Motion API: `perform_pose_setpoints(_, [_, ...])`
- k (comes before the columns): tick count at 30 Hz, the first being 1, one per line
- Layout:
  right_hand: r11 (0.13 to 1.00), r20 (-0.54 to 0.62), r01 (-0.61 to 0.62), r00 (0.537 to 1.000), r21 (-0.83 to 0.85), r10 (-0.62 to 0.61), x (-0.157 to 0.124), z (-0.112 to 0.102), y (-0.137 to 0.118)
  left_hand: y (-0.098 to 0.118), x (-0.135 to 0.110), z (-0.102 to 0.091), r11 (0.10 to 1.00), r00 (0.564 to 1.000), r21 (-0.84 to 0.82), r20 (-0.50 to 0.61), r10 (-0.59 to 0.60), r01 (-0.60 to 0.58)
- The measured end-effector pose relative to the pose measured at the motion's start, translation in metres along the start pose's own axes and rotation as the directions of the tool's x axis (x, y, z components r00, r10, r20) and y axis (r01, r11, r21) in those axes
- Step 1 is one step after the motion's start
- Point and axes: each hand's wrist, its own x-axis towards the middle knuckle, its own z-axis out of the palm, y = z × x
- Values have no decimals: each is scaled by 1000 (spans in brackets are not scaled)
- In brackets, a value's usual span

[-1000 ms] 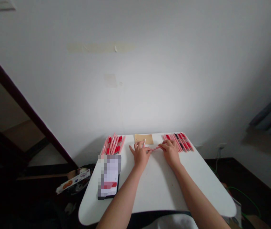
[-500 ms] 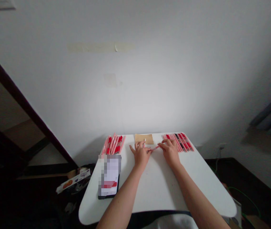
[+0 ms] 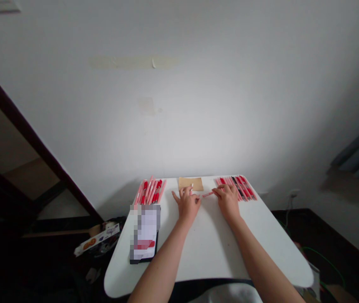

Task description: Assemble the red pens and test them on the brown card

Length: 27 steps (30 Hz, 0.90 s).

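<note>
Slim pink plastic pen barrel [image 3: 207, 194], just over the white desk [image 3: 211, 248], long axis running left-right between the hands. Right hand [image 3: 229, 201] fingers pinch its right end. Left hand [image 3: 187, 205], just beside the free end, fingers apparently curled on a small white piece [image 3: 192, 185].

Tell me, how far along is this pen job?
Possibly done: the pen pile at far left. In hand: the right hand holds one pink pen, the left hand pinches a small white piece. Probably left: the pen row beside the right hand.
</note>
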Motion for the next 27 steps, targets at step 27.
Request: perform_pose_setpoints(27, [994, 38, -66, 997, -85, 70, 0, -3, -3, -3, -1, 5, 999, 997, -17, -78, 26, -27])
